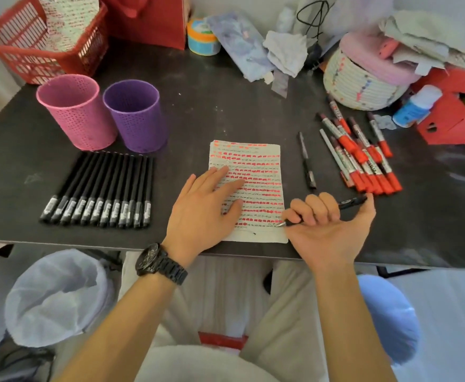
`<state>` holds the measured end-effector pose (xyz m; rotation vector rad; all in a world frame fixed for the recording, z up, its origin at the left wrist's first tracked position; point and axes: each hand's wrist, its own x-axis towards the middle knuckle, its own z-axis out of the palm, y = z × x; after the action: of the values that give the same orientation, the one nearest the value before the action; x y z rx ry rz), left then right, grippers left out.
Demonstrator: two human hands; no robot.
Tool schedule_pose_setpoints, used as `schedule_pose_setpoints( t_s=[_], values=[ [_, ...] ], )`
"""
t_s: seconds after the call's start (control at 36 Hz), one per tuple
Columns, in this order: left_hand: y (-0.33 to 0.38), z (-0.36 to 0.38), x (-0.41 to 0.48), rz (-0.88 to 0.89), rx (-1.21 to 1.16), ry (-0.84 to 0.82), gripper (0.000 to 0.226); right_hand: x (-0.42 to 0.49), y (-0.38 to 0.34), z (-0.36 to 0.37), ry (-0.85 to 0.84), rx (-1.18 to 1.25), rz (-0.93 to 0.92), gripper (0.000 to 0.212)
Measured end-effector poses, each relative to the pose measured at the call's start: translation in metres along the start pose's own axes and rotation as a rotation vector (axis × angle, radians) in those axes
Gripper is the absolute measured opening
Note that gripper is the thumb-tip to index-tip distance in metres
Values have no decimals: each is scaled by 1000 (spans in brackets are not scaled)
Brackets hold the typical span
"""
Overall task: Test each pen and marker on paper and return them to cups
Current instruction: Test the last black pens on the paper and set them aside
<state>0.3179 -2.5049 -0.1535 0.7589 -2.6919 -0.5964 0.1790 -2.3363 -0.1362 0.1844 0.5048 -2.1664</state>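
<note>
Dark table (226,111) fills mid-frame, scribbled paper (259,161) at centre. Pink cup (77,111) and purple cup (136,117) stand side by side upper left, a row of black pens (101,188) just below them, red markers (363,155) piled at right. Left hand (201,208) lies flat on the paper, fingers straight. Right hand (328,230) has its fingers curled round 1 black pen (350,202), tip touching the paper's lower right.

bare table (198,119) between purple cup (135,117) and marker pile (363,155).
</note>
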Motion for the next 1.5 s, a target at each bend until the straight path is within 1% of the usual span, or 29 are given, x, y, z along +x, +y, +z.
schedule_pose_setpoints(
  t_s=[0.14,0.25,0.31,0.33,0.42,0.53,0.56,0.64,0.69,0.72,0.75,0.81,0.83,0.89,0.92,1.0,1.06,1.11,1.14,1.17,1.25,1.28,1.36,1.5],
  values=[
    [1,-1,0,-12,6,-4,46,1,1,-1,-3,-43,20,59],
    [1,-2,1,-14,13,-19,47,0,0,1,-6,-58,38,67],
    [1,-3,1,-13,17,-22,47,0,-1,3,-43,-71,58,71],
    [2,-3,1,-11,14,-21,46,0,-2,4,-59,-84,71,70],
    [3,-4,0,-5,2,-14,45,2,-3,4,-73,-153,88,56],
    [4,-5,0,-11,-4,-15,45,5,2,8,-14,-137,94,54],
    [3,-5,0,-10,2,-19,46,6,2,9,-6,-145,104,55],
    [2,-4,1,-4,18,-32,48,9,2,12,-18,-225,145,68],
    [2,-4,1,-3,16,-32,48,10,3,14,-16,-308,143,73],
    [1,-3,1,-2,18,-31,48,9,4,15,-7,-380,120,70],
    [1,-3,1,-1,22,-29,48,8,6,17,4,-475,83,64],
    [2,-2,1,-1,26,-22,48,6,10,20,11,-714,-36,43],
    [2,-2,1,-3,24,-17,48,6,13,21,9,-845,-106,37],
    [2,-2,1,-5,22,-9,47,5,18,23,22,-1026,-213,37],
    [2,-2,1,-6,21,-5,46,5,20,24,43,-1047,-221,41],
    [3,-3,1,-8,18,-2,46,7,19,28,63,-989,-163,50],
    [3,-3,1,-8,22,-5,47,7,19,28,84,-1062,-223,55],
    [4,-3,0,-8,25,-3,47,5,24,25,96,-1173,-331,59],
    [4,-3,0,-7,26,-2,46,3,28,23,88,-1220,-373,57],
    [4,-3,0,-5,24,0,46,0,32,21,71,-1263,-400,50],
    [4,-4,0,-5,16,1,46,-4,40,19,21,-1364,-441,21],
    [4,-4,0,-6,16,-3,46,-3,40,18,27,-1386,-459,20],
    [5,-4,0,-6,21,-11,47,-1,40,15,48,-1446,-496,33],
    [4,-3,1,-5,24,-9,47,0,40,8,82,-1511,-559,34]
  ],
)
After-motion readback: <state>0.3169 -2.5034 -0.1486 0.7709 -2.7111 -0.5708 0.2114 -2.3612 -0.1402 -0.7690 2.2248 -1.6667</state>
